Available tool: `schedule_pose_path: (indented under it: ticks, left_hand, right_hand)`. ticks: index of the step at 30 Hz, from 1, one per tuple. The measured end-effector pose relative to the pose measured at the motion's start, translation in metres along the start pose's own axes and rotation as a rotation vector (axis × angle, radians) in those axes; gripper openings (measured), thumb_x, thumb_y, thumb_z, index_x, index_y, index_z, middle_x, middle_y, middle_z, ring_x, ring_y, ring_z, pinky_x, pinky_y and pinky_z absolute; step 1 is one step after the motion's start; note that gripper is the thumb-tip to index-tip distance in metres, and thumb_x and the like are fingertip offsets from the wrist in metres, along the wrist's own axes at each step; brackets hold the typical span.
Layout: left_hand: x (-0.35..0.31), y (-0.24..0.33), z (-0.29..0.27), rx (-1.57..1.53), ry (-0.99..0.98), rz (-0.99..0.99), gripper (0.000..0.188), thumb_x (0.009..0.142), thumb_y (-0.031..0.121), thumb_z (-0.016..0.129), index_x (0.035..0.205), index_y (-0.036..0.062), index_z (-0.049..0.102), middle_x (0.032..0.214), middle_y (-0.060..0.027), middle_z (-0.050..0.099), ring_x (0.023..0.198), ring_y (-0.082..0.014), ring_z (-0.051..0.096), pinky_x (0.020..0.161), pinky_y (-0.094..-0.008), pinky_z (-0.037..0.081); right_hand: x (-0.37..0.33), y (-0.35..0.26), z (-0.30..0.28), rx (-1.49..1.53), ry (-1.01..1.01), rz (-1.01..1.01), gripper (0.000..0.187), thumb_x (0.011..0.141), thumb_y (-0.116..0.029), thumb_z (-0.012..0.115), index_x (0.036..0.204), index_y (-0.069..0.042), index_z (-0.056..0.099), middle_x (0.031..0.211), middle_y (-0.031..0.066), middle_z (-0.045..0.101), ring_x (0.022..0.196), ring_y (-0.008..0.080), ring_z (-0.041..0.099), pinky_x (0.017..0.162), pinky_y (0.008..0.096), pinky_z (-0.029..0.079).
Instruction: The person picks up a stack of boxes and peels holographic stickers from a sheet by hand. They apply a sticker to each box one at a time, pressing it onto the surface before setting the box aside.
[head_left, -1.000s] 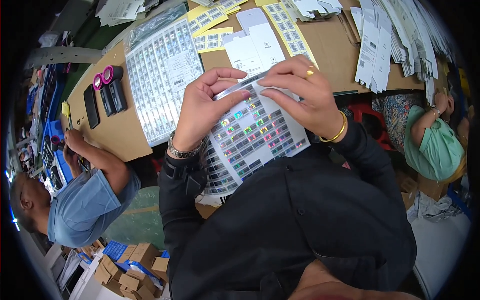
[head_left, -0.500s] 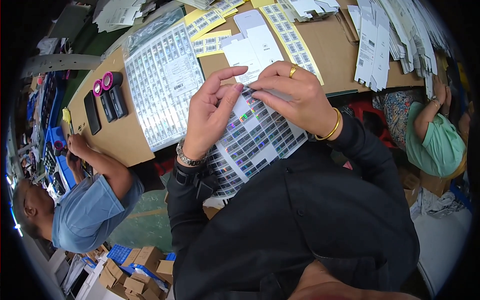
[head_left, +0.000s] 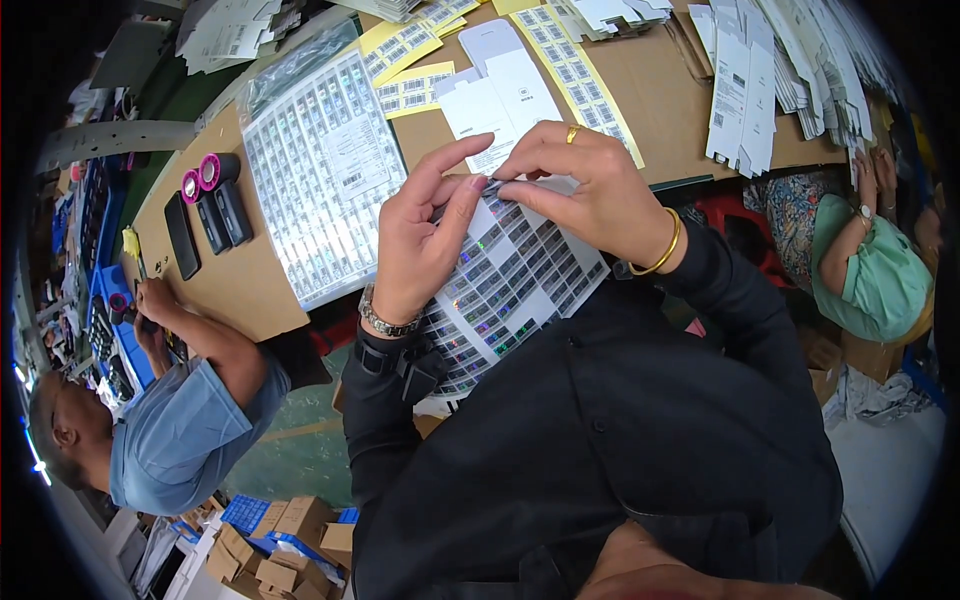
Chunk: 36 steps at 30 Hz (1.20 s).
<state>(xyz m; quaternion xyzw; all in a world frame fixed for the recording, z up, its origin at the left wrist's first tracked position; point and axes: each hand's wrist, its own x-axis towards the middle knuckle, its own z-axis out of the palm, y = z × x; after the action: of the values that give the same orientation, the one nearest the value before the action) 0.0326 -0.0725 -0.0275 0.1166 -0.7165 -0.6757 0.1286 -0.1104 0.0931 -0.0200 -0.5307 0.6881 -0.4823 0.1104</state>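
A sheet of shiny holographic stickers point(head_left: 512, 278), with bare white patches, slopes from my fingers down toward my lap. My left hand point(head_left: 422, 235) holds its upper edge, thumb pressed against the curled fingers and index finger stretched out. Close beside that thumb, my right hand point(head_left: 590, 185) pinches the same edge, where a sticker or the sheet itself bends up; which of these it grips is hidden. Just beyond my fingertips lies a flat white carton blank point(head_left: 500, 95) on the table.
On the cardboard-covered table point(head_left: 660, 120) are a wrapped stack of sticker sheets point(head_left: 310, 190), yellow-backed label strips point(head_left: 590, 85) and piled white cartons point(head_left: 745, 95). A phone point(head_left: 182, 235) and black devices point(head_left: 222, 215) lie left. People sit at both sides, a blue shirt point(head_left: 180, 430) nearest left.
My right hand has shifted slightly left, its fingers drawing closer to my left thumb. The sheet's upper edge now bends up more between the fingertips.
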Motion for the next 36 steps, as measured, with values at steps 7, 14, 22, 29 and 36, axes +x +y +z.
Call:
schedule_pose_path:
  ticks: [7,14,22,29,36]
  left_hand:
    - [0.002,-0.004,-0.001,-0.042,-0.001,-0.042,0.035,0.106,0.003,0.06,0.141,0.001,0.059,0.081,0.0015,0.069,0.076,0.001,0.053,0.068,-0.0169,0.042]
    - [0.003,-0.01,-0.003,-0.03,-0.014,-0.07,0.033,0.107,0.005,0.06,0.139,0.001,0.061,0.081,0.0019,0.069,0.076,0.0014,0.052,0.067,-0.0179,0.041]
    - [0.004,-0.038,-0.007,0.124,0.01,-0.07,0.021,0.102,0.01,0.067,0.12,0.0017,0.073,0.086,-0.0055,0.075,0.079,-0.0074,0.068,0.07,-0.0245,0.051]
    - [0.009,-0.042,0.003,0.506,-0.044,0.1,0.015,0.094,0.012,0.075,0.108,0.0079,0.078,0.114,-0.0062,0.075,0.082,-0.0258,0.075,0.071,-0.0333,0.057]
    - [0.014,-0.052,0.007,0.711,-0.011,0.193,0.018,0.09,0.015,0.077,0.107,0.0096,0.077,0.124,-0.0002,0.072,0.08,-0.0251,0.074,0.068,-0.0345,0.057]
  right_hand:
    - [0.0,-0.001,0.002,-0.082,0.044,-0.069,0.013,0.084,-0.001,0.08,0.096,0.002,0.075,0.093,0.0112,0.072,0.084,0.0254,0.071,0.072,0.0333,0.056]
    - [0.001,0.003,0.002,-0.164,-0.027,-0.129,0.013,0.086,-0.001,0.079,0.098,0.001,0.073,0.094,0.0119,0.072,0.082,0.0262,0.071,0.071,0.034,0.056]
    - [0.014,0.023,-0.019,-0.021,0.044,-0.056,0.008,0.091,-0.004,0.075,0.098,-0.001,0.073,0.099,0.0088,0.074,0.095,0.026,0.07,0.085,0.0341,0.054]
    - [0.035,0.083,-0.014,-0.114,0.01,0.028,0.007,0.091,-0.012,0.077,0.096,-0.007,0.075,0.113,0.0038,0.072,0.114,0.0235,0.062,0.103,0.0373,0.046]
    - [0.037,0.111,0.007,-0.176,-0.08,0.124,0.007,0.089,-0.016,0.08,0.091,-0.011,0.077,0.123,0.0007,0.069,0.123,0.0223,0.054,0.112,0.039,0.037]
